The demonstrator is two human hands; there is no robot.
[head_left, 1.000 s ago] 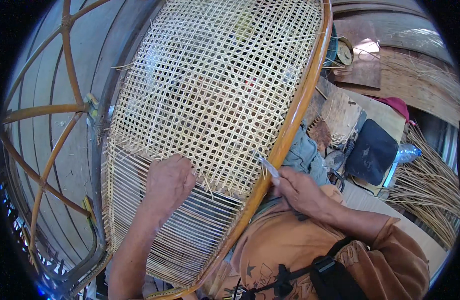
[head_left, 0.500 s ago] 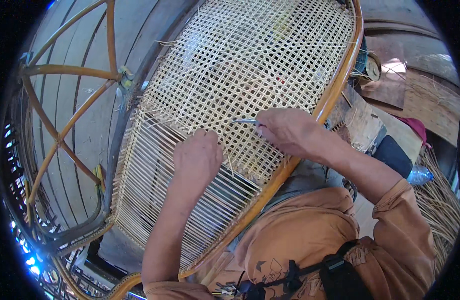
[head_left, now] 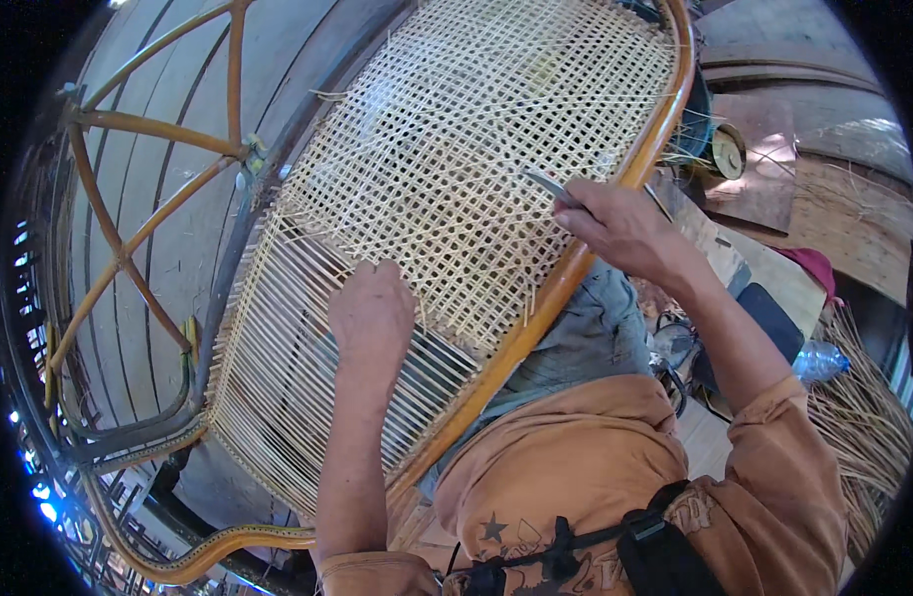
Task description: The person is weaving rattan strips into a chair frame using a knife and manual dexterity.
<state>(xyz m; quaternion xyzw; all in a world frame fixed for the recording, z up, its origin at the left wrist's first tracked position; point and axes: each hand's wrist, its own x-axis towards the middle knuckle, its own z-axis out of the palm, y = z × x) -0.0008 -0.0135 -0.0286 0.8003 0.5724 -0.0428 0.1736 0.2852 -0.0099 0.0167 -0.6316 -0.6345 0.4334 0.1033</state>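
Observation:
A pale cane weave with an open mesh fills the upper part of a curved wooden frame. Below its edge, only parallel cane strands cross the frame. My left hand is closed at the boundary between weave and bare strands; its fingertips and whatever they pinch are hidden. Over the right side of the weave, my right hand grips a curved, pointed metal tool. The tool's tip points up and left and looks raised off the mesh.
Crossed rattan poles stand left on a plank floor. To the right lie a dark flat item, a plastic bottle and a bundle of cane strips. A round container sits beyond the frame's right rail.
My right hand has drawn the metal tool up and to the right, away from the weave's lower edge. My left hand stays closed at that edge. The whole view has shifted slightly.

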